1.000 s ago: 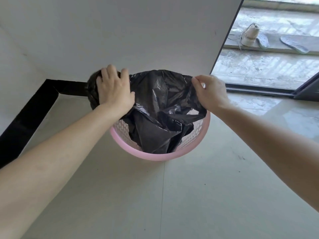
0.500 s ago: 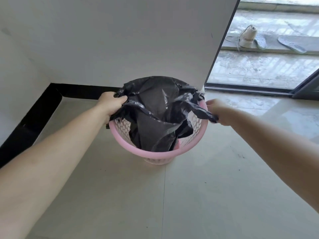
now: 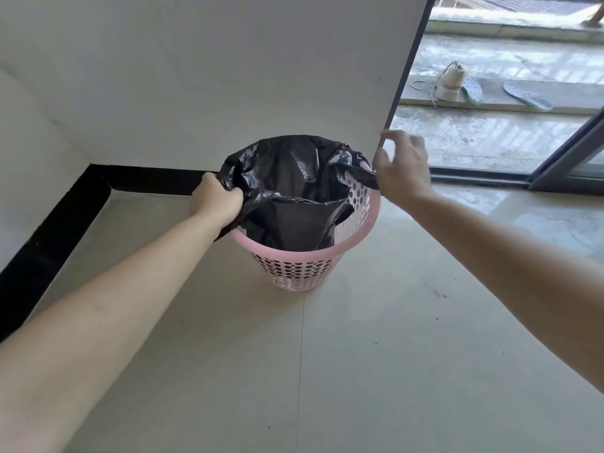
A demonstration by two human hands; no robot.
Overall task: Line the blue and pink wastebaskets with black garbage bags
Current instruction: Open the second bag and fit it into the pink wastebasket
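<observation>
A pink perforated wastebasket [image 3: 302,271] stands upright on the floor near the wall corner. A black garbage bag [image 3: 287,184] hangs inside it, its mouth draped over the far rim. My left hand [image 3: 215,199] is shut on the bag's left edge at the basket's left rim. My right hand [image 3: 403,170] is at the right rim, pinching a bag handle [image 3: 362,174] stretched over the rim, with the other fingers spread. The near rim is bare pink plastic. No blue wastebasket is in view.
A white wall with a black skirting [image 3: 65,220] runs behind and to the left. A sliding door frame [image 3: 562,158] opens at the right onto a balcony with a white shoe [image 3: 452,81] and insoles [image 3: 526,98]. Pale floor tiles [image 3: 327,371] stretch toward me.
My head has pulled back, so the basket's side now shows. Both hands have drawn the bag's edges down over the left and right rims; my right fingers have spread apart.
</observation>
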